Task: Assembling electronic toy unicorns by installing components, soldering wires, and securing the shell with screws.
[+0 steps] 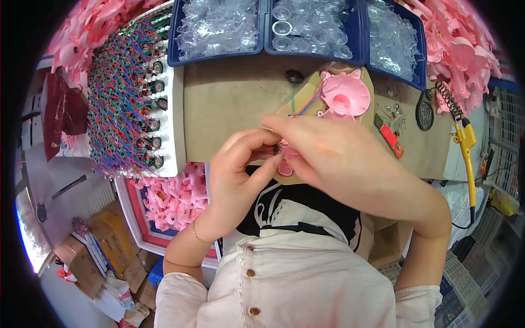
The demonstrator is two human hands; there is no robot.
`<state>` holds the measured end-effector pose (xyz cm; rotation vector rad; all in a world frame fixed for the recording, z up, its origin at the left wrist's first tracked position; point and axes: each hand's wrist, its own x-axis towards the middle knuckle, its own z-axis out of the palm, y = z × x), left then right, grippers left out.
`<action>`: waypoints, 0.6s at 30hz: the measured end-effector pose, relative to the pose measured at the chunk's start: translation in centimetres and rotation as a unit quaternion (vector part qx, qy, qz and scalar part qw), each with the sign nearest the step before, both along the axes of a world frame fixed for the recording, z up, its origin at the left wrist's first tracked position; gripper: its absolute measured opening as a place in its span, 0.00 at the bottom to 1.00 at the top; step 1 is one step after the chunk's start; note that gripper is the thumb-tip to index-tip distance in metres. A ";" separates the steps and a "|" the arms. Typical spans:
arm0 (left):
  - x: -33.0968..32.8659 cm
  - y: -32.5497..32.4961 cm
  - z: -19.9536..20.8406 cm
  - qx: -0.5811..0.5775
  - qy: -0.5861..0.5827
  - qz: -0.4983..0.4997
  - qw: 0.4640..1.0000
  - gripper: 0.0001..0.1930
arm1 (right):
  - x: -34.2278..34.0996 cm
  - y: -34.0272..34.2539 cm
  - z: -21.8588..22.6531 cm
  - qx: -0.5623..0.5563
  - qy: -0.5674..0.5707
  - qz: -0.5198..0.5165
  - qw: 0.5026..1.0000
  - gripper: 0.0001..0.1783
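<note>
Both of my hands meet over the front of a tan board (302, 101). My left hand (236, 172) pinches a small black part (275, 148) between thumb and fingers. From the right, my right hand (328, 147) bends over the same spot; its fingertips close in beside the black part, and what they hold is hidden. Under the hands lies a pink plastic toy shell (355, 94), its hollow round half facing up and its lower part mostly covered. Red and blue wires (313, 103) run along the shell, and a green wire leads to a round black speaker (294, 76).
Blue bins (264, 33) of clear plastic parts line the back. At left, a white foam tray (178, 120) carries wired circuits and speakers. Pink shells (459, 54) heap at far right. A red-handled tool (387, 135), loose metal bits (395, 117) and a yellow soldering iron (466, 153) are on the right.
</note>
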<state>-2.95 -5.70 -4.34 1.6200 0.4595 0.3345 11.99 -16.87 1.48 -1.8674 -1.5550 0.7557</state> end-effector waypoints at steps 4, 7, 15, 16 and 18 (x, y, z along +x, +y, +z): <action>-0.1 -0.3 -1.2 0.029 -0.001 0.037 0.999 0.12 | 0.0 0.2 -1.1 -0.065 -0.090 0.013 0.994 0.10; -0.3 -0.3 -1.4 0.081 -0.031 0.026 0.996 0.14 | -0.3 0.2 -1.2 -0.022 -0.109 0.012 0.994 0.07; -2.3 1.1 -2.6 0.441 -0.053 0.021 0.896 0.17 | -0.2 0.9 -1.9 -0.027 -0.183 0.016 0.983 0.05; -2.1 0.7 -2.8 0.452 -0.046 0.019 0.890 0.18 | -0.2 0.9 -2.1 -0.029 -0.183 0.019 0.983 0.05; -2.2 0.3 -3.3 0.481 -0.052 0.026 0.875 0.20 | -0.3 0.9 -2.2 -0.008 -0.185 0.002 0.983 0.05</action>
